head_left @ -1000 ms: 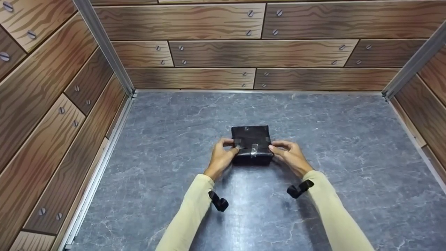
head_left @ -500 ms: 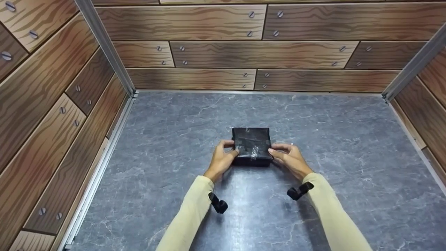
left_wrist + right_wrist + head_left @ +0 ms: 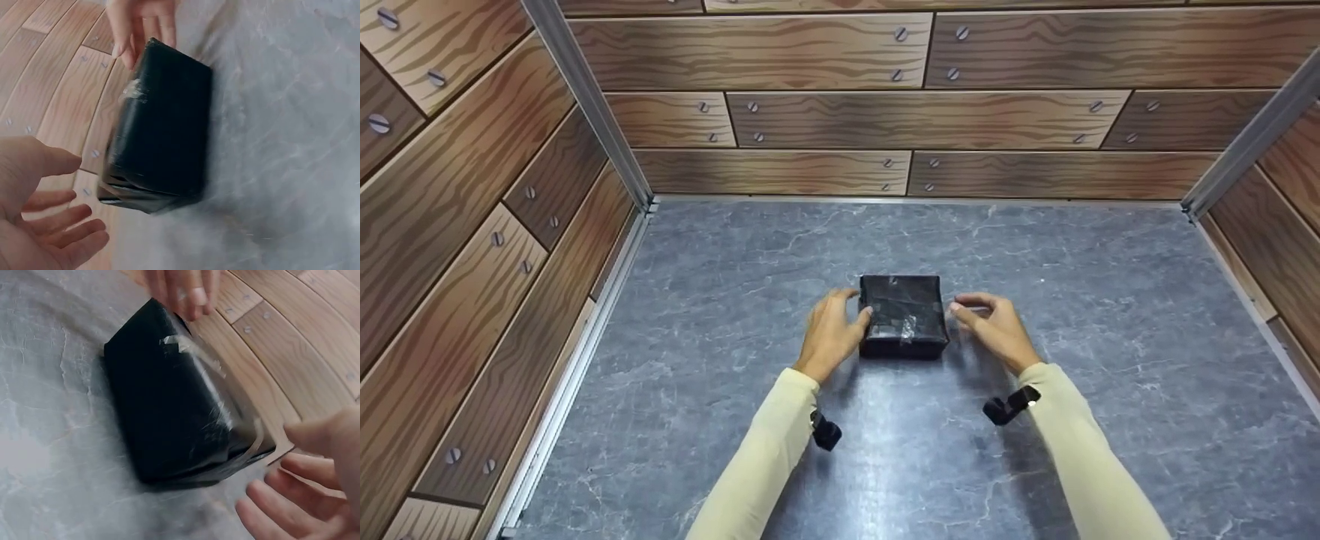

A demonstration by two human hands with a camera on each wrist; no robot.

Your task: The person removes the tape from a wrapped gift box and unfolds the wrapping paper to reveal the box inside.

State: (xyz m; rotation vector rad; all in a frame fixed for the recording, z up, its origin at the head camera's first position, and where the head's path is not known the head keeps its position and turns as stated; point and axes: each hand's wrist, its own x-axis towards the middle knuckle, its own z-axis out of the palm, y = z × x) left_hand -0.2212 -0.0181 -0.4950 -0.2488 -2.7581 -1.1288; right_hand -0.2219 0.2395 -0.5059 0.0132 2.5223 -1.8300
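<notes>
A black wrapped box (image 3: 901, 311) with strips of clear tape sits on the grey marbled surface. My left hand (image 3: 831, 334) is at its left side, the thumb tip overlapping the box edge in the head view. In the left wrist view the left hand (image 3: 50, 208) has its fingers spread, with a gap between them and the box (image 3: 163, 124). On the other side my right hand (image 3: 996, 330) stands a little off the box's right edge. The right wrist view shows the right hand (image 3: 309, 489) with loosely bent fingers, apart from the box (image 3: 169, 399), holding nothing.
Wood-patterned panels (image 3: 825, 56) rise at the back, left and right of the marbled surface (image 3: 735, 255). Metal rails (image 3: 619, 142) run up the corners. A small black device (image 3: 1011, 405) is strapped at each wrist, over pale yellow sleeves (image 3: 757, 457).
Both hands have let go of the box's sides and moved slightly outward, the right one further from it. The box has settled flat and stays in place.
</notes>
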